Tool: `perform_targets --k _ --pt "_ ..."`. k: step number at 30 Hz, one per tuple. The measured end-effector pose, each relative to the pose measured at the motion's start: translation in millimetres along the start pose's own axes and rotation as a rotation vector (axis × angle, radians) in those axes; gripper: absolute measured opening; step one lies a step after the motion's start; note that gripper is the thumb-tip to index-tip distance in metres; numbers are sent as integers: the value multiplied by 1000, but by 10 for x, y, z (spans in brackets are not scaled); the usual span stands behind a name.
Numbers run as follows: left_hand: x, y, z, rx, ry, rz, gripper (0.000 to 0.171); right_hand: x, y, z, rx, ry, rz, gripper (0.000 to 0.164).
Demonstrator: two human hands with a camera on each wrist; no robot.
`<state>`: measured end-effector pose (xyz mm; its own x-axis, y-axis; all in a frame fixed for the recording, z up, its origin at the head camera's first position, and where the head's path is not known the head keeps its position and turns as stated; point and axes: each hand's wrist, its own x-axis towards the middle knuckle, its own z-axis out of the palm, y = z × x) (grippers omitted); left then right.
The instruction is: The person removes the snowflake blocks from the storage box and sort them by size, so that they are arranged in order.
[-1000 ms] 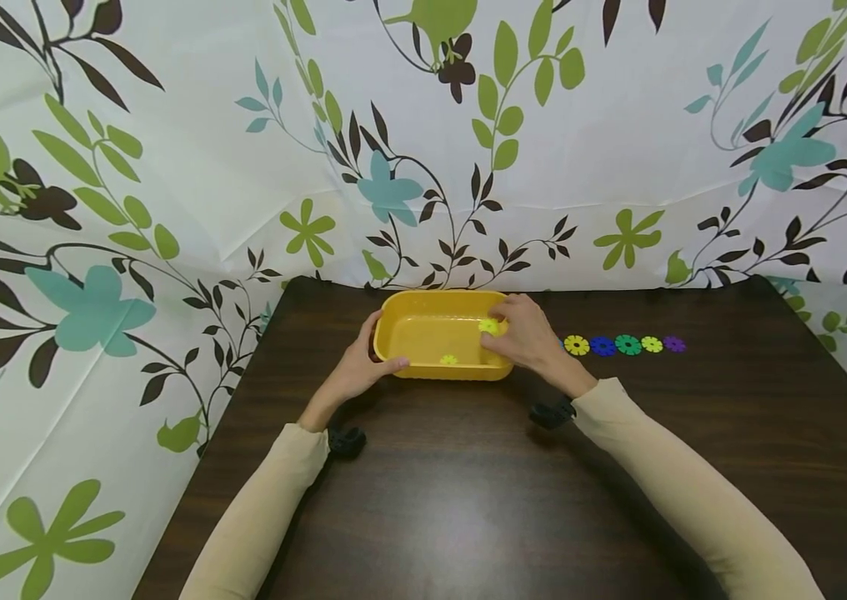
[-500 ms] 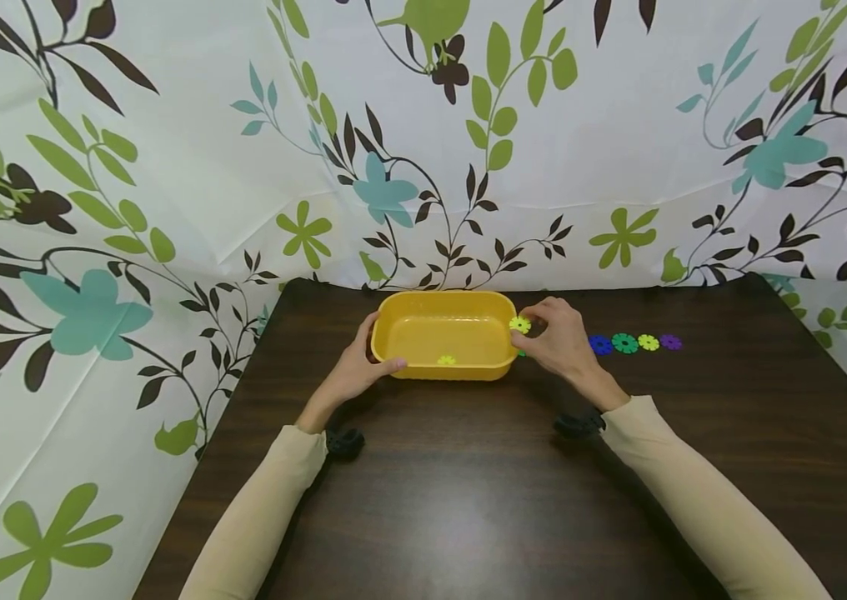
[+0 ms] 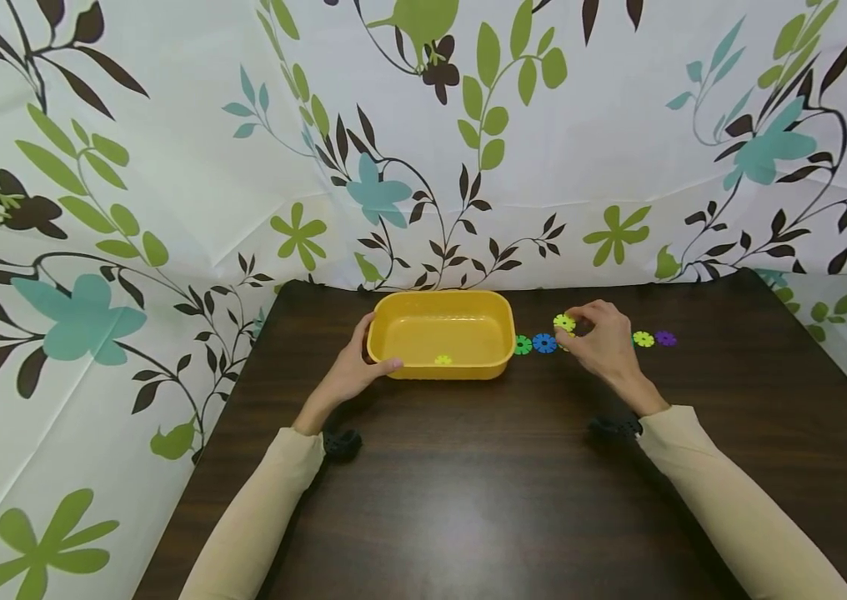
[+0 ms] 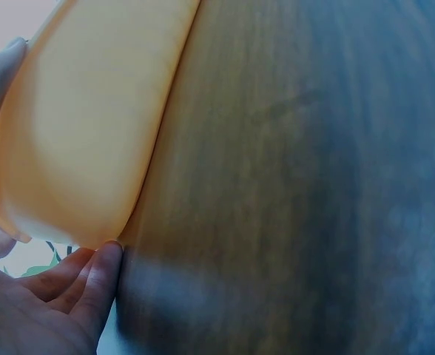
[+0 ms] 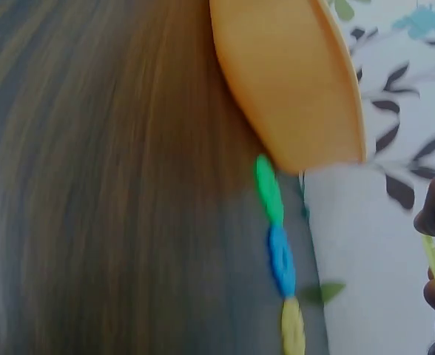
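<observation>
A yellow plastic tub (image 3: 449, 372) stands near the back of the table. My left hand (image 3: 347, 372) grips its left end, thumb over the front rim and fingers around the side. Inside the tub lies one yellow-green flower-shaped disc (image 3: 443, 360). Between thumb and fingertips my right hand (image 3: 607, 346) pinches another yellow-green flower disc (image 3: 563, 322), raised above a row of similar discs. A green disc (image 3: 523, 344), a blue disc (image 3: 544, 343), a yellow disc (image 3: 644, 339) and a purple disc (image 3: 666, 338) show in that row; the hand hides its middle.
The dark wooden table (image 3: 423, 475) extends in front of the tub and to the right. A patterned cloth (image 3: 423, 167) with leaves and flowers hangs directly behind the table's back edge and along its left side.
My right hand has carried the pinched yellow-green disc out of the tub and rightward over the row, uncovering the green and blue discs. The left hand stays on the tub.
</observation>
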<state>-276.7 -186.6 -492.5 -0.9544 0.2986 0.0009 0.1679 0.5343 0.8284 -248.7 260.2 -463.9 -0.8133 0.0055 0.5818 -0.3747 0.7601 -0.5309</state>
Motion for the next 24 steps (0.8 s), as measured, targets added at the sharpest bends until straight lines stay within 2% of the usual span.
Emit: perform_targets --k 2,4,9,10,15,22,24 --pt "-41 79 -6 -16 0 -8 118 -10 98 -60 -14 11 12 27" --pt "-48 93 -5 -23 -4 -12 117 -30 196 -128 -28 21 32 28" --pt "-51 92 -4 -9 0 -19 120 -101 444 -309 -77 36 94 29" --pt "-23 39 2 1 3 -14 121 -116 494 -345 -89 34 108 29" --pt "23 -60 5 -7 4 23 123 -195 738 -518 -148 10 175 35" --pt "-60 103 -9 -14 -4 0 120 -264 1028 -722 -203 -26 247 39" --pt "-35 48 -4 -8 -1 8 120 -272 1092 -776 -213 -40 258 39"
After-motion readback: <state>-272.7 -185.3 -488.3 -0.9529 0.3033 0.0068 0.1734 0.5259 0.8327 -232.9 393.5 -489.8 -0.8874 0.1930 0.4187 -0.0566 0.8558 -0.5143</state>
